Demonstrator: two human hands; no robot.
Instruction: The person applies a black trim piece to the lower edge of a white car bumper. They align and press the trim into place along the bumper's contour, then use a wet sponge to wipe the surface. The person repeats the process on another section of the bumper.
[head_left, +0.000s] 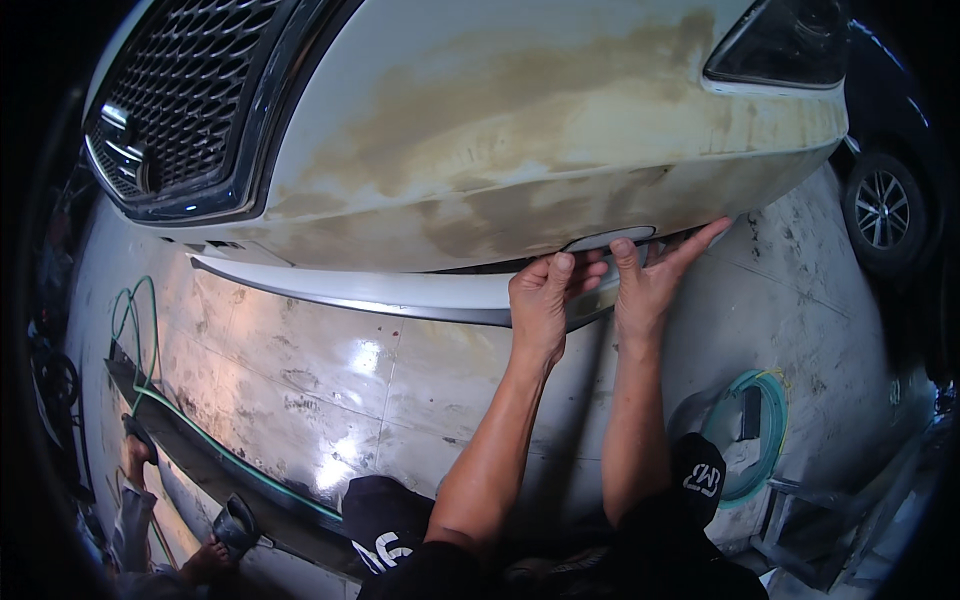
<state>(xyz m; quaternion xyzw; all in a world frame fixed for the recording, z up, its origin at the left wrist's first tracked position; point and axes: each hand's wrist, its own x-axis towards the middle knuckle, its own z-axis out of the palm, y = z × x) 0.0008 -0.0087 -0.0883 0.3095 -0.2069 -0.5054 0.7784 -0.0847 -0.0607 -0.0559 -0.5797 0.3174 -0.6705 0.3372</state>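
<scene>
A car's front bumper, pale with brown sanded patches, hangs over the floor. At its lower edge is a pale, flat oval piece with a dark rim; its exact kind I cannot make out. My left hand has its fingers curled and its thumb up at the left end of this piece, closed on it as far as I can see. My right hand is spread, its thumb against the piece and its index finger stretched right along the bumper's edge. A long white lower trim strip runs under the bumper, behind my left hand.
The black grille is at upper left, the headlight at upper right. A green hose crosses the left floor; a coiled hose lies right. Another person's foot is at lower left. A dark car wheel stands right.
</scene>
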